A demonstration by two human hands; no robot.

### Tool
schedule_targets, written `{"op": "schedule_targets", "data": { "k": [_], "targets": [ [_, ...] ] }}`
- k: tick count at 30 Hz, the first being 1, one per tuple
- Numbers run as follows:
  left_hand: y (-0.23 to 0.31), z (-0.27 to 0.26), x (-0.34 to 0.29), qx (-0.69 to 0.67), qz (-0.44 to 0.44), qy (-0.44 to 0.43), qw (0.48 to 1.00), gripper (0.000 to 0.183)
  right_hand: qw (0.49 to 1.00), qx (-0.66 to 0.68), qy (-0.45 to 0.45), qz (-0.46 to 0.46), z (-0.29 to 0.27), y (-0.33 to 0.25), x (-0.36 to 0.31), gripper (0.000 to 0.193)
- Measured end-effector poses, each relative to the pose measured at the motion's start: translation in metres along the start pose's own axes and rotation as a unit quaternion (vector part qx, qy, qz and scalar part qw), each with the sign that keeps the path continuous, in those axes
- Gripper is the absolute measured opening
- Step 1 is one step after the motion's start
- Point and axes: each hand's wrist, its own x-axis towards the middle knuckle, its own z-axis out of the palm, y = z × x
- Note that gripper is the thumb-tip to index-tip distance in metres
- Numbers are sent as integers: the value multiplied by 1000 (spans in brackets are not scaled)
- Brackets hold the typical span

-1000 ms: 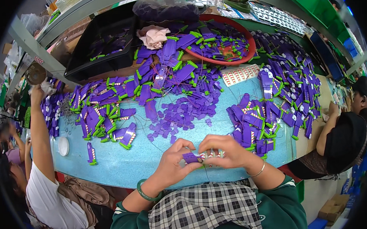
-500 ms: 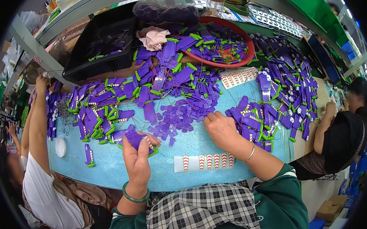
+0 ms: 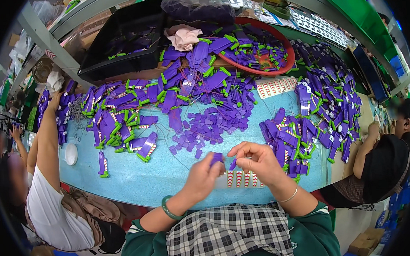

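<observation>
Above the blue tabletop (image 3: 171, 185), my two hands are close together, fingertips a short gap apart. My left hand (image 3: 199, 180) pinches a small purple plastic piece (image 3: 217, 158), slightly blurred. My right hand (image 3: 261, 164) has curled fingers, with another small purple piece (image 3: 233, 164) at the thumb and fingertips. Below them lies a sticker strip (image 3: 237, 179) with red-and-white chevrons, partly covered by my hands. A heap of small flat purple pieces (image 3: 209, 127) spreads just beyond. To the left lies a purple part with a green end and chevron sticker (image 3: 146, 147).
Piles of purple-and-green parts lie left (image 3: 116, 118) and right (image 3: 284, 137). Farther back are a black tray (image 3: 100, 71), a red basin (image 3: 288, 54), a pink cloth (image 3: 183, 36) and another sticker sheet (image 3: 277, 87). A white round lid (image 3: 71, 154) sits left. Co-workers sit on both sides.
My left hand has let go of the purple-and-green part, now on the left pile, and moved right, holding a small piece. My right hand has come back from the small-piece heap toward me.
</observation>
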Motion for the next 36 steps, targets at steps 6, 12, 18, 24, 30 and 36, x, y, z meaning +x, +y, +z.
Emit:
{"op": "schedule_targets", "data": {
  "k": [6,12,18,24,30,36],
  "targets": [
    [12,5,-3,143,77,-85,983,14,948,-268,88,-150,16,11,-13,11],
    [15,4,-3,175,113,-80,975,13,935,-285,121,-174,16,20,-15,13],
    [-1,6,-3,220,128,-89,963,16,951,-275,59,-129,14,14,-14,13],
    [4,7,-4,120,13,-143,982,19,952,-282,54,-105,17,12,-15,13],
    [5,-14,18,185,65,-151,969,17,952,-302,19,-49,-24,-2,-6,11],
    [9,-115,76,650,170,29,740,24,739,-652,130,-113,-99,-62,-5,18]
  ]
}}
